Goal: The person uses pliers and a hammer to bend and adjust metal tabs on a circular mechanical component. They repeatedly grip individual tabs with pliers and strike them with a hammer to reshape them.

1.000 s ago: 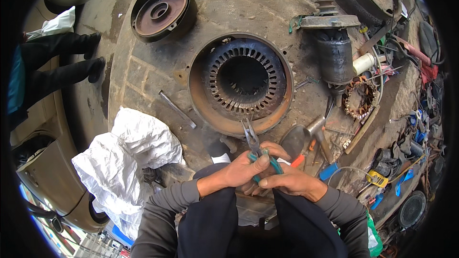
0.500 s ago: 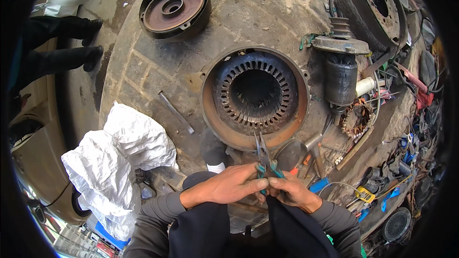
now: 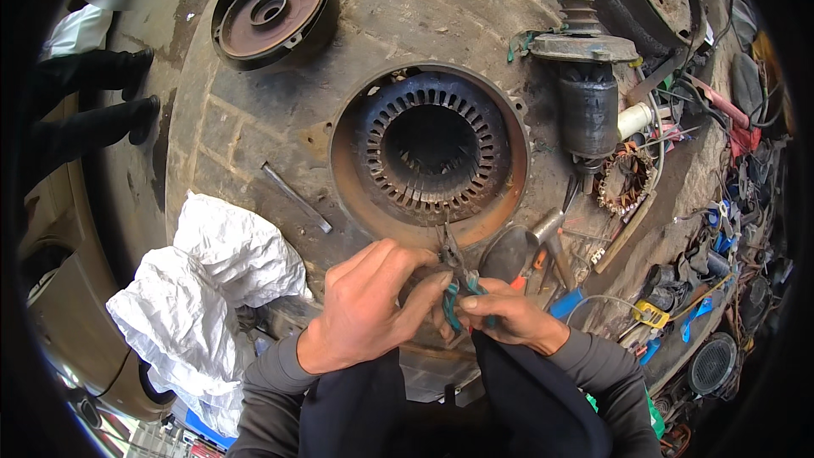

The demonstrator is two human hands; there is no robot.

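A pair of long-nose pliers (image 3: 450, 248) with teal handles points away from me, just in front of a round metal motor housing (image 3: 341, 195). My right hand (image 3: 517, 315) is closed round its handles. Beside the pliers, my left hand (image 3: 365, 298) has its fingers bent and its thumb against the near handle. Whatever lies between those fingers is hidden. Inside the housing sits a slotted stator core (image 3: 370, 146), its bore dark.
A round end cover (image 3: 292, 13) lies far left, a metal rod (image 3: 297, 197) nearer. White cloth (image 3: 174, 309) is heaped left. On the right are an armature (image 3: 587, 110), a copper-wound ring (image 3: 623, 182), a hammer (image 3: 549, 227) and scrap. Another person's legs (image 3: 97, 114) stand far left.
My left hand has lifted and shifted left, its back now raised and fingers curled. The pliers have tilted and drawn slightly left. The whole view has shifted a little.
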